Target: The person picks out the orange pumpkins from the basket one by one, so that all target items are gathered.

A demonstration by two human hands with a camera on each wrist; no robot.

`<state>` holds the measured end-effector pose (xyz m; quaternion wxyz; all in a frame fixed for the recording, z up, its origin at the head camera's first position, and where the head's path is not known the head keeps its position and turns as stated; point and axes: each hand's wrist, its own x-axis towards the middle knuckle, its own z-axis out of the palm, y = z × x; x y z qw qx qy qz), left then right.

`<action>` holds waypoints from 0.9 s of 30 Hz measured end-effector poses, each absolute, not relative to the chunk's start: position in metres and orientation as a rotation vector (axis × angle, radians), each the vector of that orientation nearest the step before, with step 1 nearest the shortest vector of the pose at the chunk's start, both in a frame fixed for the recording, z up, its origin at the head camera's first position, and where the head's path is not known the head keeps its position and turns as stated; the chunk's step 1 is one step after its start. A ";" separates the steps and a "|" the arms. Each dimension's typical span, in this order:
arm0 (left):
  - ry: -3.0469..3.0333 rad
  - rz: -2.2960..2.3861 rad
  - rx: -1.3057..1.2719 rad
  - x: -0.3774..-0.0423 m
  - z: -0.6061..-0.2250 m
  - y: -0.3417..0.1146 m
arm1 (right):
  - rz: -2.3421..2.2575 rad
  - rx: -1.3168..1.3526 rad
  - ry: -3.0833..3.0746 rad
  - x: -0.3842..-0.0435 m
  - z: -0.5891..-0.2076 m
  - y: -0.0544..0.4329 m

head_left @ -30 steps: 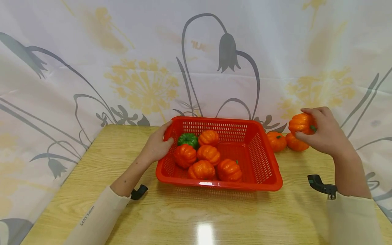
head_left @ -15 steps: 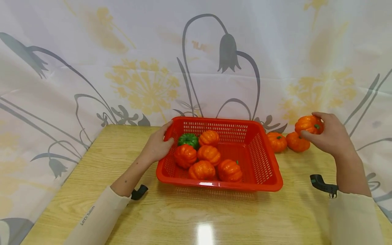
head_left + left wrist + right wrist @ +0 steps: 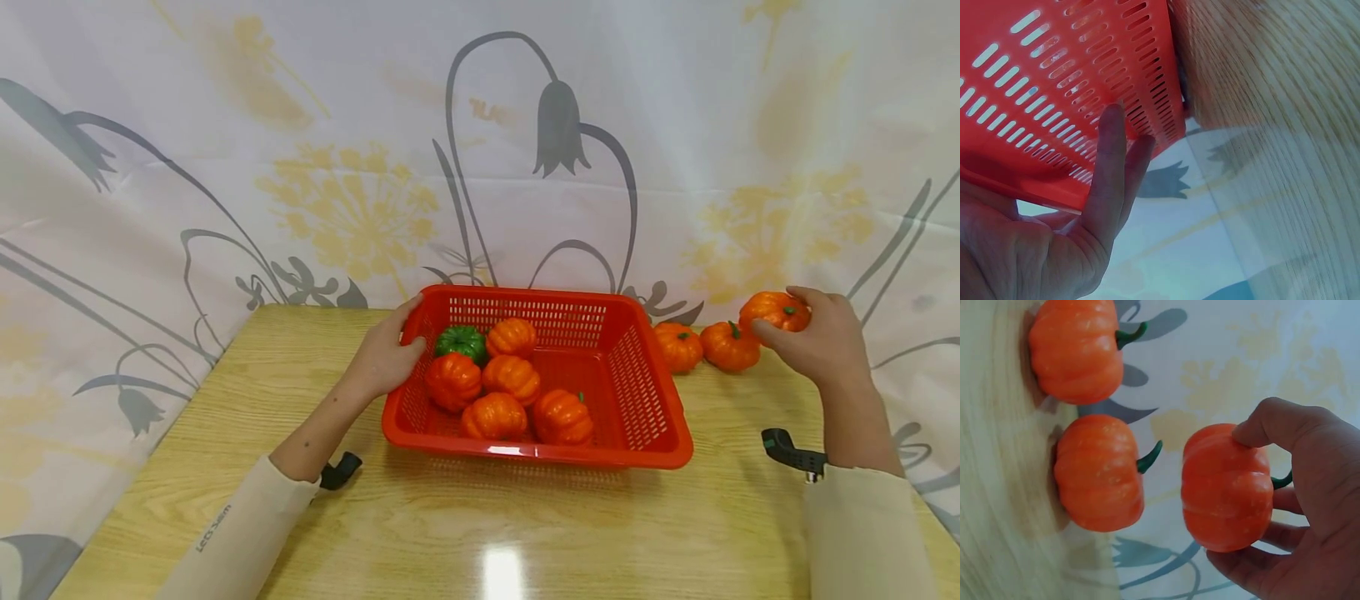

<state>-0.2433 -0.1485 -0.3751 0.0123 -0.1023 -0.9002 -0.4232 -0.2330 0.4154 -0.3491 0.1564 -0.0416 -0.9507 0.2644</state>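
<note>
My right hand (image 3: pixel 823 337) holds a small orange pumpkin (image 3: pixel 775 312) with a green stem, thumb on one side and fingers on the other. In the right wrist view this pumpkin (image 3: pixel 1227 487) is off the table, beside two more. Those two, a left pumpkin (image 3: pixel 678 347) and a right pumpkin (image 3: pixel 731 347), stand upright on the table. A red plastic basket (image 3: pixel 660 446) is gripped at its left rim by my left hand (image 3: pixel 386 357). Outside its slotted wall (image 3: pixel 1054 94), fingers (image 3: pixel 1108 156) lie against it. Inside are several orange pumpkins (image 3: pixel 512 380) and a green pumpkin (image 3: pixel 461 343).
The wooden table (image 3: pixel 525 525) ends at a patterned curtain (image 3: pixel 360 125) close behind the basket. Pumpkins crowd the basket's left and front; its bare floor (image 3: pixel 573 371) shows at the back right. Black wrist mounts (image 3: pixel 793 454) stick out from both sleeves.
My right hand has moved right and down with its pumpkin, away from the basket, uncovering the stem of the right table pumpkin. The left hand and the basket have stayed put.
</note>
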 end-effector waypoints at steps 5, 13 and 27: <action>-2.806 -1.332 -0.317 -0.242 -0.376 -0.149 | 0.764 -0.189 -2.662 -0.236 -0.356 0.422; -2.811 -1.318 -0.314 -0.242 -0.376 -0.150 | 0.752 -0.311 -2.618 -0.237 -0.366 0.429; -2.805 -1.327 -0.324 -0.242 -0.373 -0.149 | 0.776 -0.399 -2.596 -0.239 -0.391 0.444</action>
